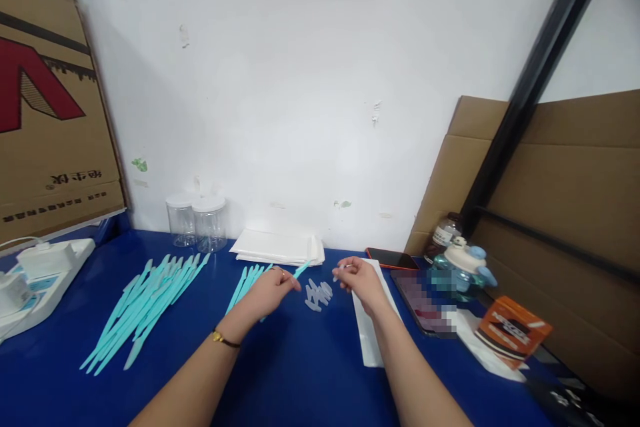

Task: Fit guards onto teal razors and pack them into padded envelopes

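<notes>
My left hand (pixel 274 290) is closed around a turquoise eyebrow razor (pixel 302 269), whose tip sticks out past the fingers toward the upper right. Between the pinched fingertips of my right hand (pixel 361 280) is a small translucent cap (pixel 338 273), apart from the razor. A small pile of similar translucent caps (pixel 318 295) lies on the blue table between both hands. Partly hidden under my left hand is a row of turquoise razors (pixel 243 285). Farther left, a larger heap of razors (pixel 150 307) lies slanted across the table.
Two clear lidded jars (pixel 210 227) and stacked white packets (pixel 275 247) stand along the wall. On the right are a white strip (pixel 369 340), a phone (pixel 393 258), a tablet-like device (pixel 415 300), a water bottle (pixel 463 270) and an orange box (pixel 514 331). A power strip (pixel 65 273) sits left.
</notes>
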`<state>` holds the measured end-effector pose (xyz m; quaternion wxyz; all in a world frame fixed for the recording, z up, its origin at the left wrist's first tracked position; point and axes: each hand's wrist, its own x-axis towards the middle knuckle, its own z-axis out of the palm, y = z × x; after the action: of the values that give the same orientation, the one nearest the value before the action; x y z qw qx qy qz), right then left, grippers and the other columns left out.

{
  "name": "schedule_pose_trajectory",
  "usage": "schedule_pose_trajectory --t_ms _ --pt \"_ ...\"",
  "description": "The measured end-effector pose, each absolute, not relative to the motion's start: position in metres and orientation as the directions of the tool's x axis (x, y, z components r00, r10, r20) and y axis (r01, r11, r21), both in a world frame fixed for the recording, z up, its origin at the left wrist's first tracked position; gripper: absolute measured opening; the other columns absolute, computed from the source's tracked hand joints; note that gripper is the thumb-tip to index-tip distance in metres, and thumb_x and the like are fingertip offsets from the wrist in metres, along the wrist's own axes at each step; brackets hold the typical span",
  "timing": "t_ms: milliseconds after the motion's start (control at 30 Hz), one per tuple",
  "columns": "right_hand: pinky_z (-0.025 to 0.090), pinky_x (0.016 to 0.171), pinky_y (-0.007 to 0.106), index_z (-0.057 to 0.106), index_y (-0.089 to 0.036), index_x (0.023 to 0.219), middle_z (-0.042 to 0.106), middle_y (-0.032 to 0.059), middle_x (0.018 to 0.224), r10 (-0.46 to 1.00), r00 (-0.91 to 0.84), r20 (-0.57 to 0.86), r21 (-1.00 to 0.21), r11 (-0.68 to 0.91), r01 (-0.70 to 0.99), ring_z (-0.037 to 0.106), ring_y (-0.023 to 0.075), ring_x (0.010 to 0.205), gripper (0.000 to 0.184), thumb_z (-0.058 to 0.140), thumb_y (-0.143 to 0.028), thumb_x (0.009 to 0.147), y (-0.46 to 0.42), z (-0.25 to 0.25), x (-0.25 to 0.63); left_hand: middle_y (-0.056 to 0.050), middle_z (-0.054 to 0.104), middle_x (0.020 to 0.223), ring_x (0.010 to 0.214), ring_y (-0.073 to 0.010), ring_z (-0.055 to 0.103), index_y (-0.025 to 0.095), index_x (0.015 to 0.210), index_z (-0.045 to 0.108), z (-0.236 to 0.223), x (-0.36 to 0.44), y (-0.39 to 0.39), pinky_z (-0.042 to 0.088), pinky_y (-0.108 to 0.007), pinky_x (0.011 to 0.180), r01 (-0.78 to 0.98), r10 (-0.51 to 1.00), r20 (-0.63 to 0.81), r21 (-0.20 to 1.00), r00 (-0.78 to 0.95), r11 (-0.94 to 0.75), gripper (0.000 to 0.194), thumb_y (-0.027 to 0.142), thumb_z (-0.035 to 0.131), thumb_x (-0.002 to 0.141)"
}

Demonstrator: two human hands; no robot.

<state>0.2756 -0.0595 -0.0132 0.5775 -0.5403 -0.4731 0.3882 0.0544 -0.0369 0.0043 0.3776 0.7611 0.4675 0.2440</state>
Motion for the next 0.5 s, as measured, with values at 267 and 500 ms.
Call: schedule_pose_trajectory --t_ms 267,500 --pt "0.041 0.051 0.023 0.063 -0.018 0.075 0.061 -0.0017 0.057 0.985 0.106 0.136 -0.759 0.035 0.65 0.057 0.0129 0.05 0.018 0.069 -0.029 0.062 -0.057 -0.031 0.254 -0.003 0.063 0.075 0.072 -0.0163 0.059 0.015 0.104 0.052 -0.018 0.036 -0.013 0.036 -0.023 0.059 0.815 0.975 0.029 0.543 0.221 -0.201 0.029 0.026 0.053 0.077" --pt "0.041 0.087 0.033 0.062 -0.018 0.106 0.062 0.0092 0.108 0.931 0.123 0.345 -0.47 0.058 0.881 0.055 0.0218 0.102 0.033 0.043 -0.03 0.083 -0.064 -0.014 0.288 -0.006 0.065 0.092 0.088 -0.0225 0.06 0.021 0.095 0.055 -0.016 0.04 -0.024 0.041 -0.028 0.068 0.916 0.974 0.056 0.332 0.219 -0.225 0.024 0.035 0.055 0.075"
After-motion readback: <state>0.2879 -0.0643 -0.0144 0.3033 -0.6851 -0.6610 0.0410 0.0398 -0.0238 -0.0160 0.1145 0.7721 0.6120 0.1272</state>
